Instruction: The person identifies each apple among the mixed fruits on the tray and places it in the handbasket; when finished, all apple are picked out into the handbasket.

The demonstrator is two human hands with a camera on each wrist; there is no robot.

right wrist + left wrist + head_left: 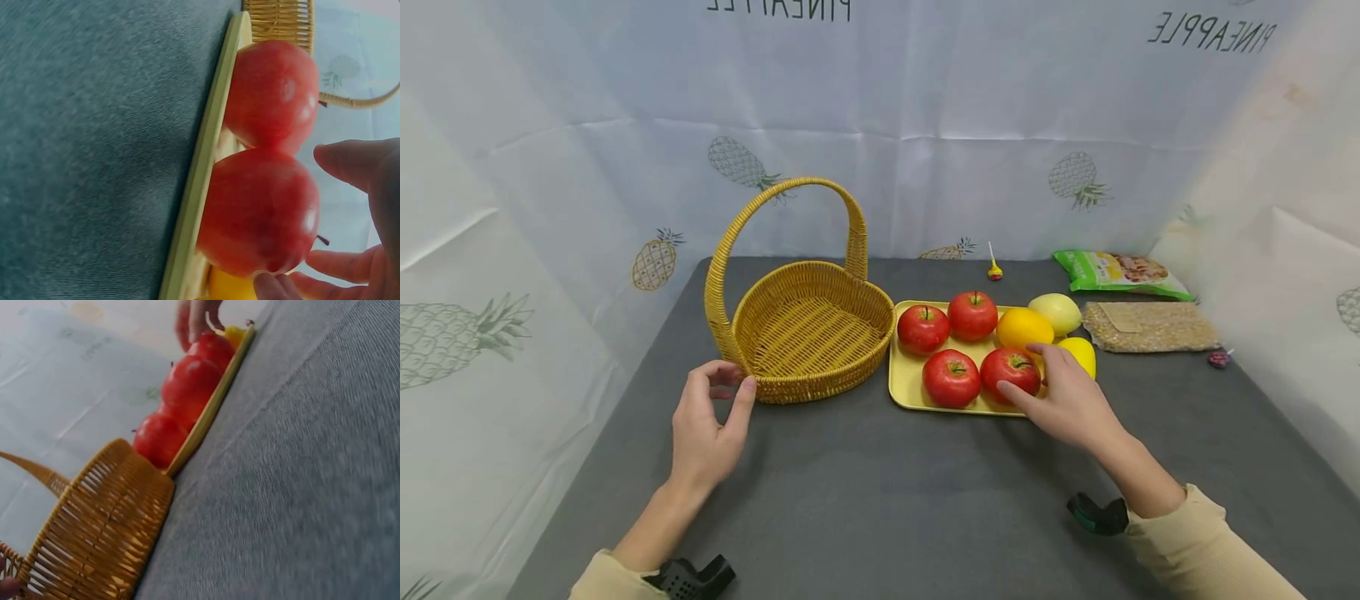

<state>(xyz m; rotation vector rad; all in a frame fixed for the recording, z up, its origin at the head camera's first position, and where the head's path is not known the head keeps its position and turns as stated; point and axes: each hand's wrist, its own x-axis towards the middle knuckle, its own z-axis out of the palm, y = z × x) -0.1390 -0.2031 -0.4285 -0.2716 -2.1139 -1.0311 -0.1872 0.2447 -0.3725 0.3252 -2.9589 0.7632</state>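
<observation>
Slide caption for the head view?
Right hand at a red apple on the tray, left hand at a wicker basket.

On the cloth (955, 75) ahead of you, you can read "PINEAPPLE" twice, in dark capitals that run mirror-reversed: once between your 11 and 12 o'clock, cut by the top edge of your head view, and again at your 2 o'clock. The printing on the green packet (1086, 272), at your 3 o'clock, is too small to read.
</observation>
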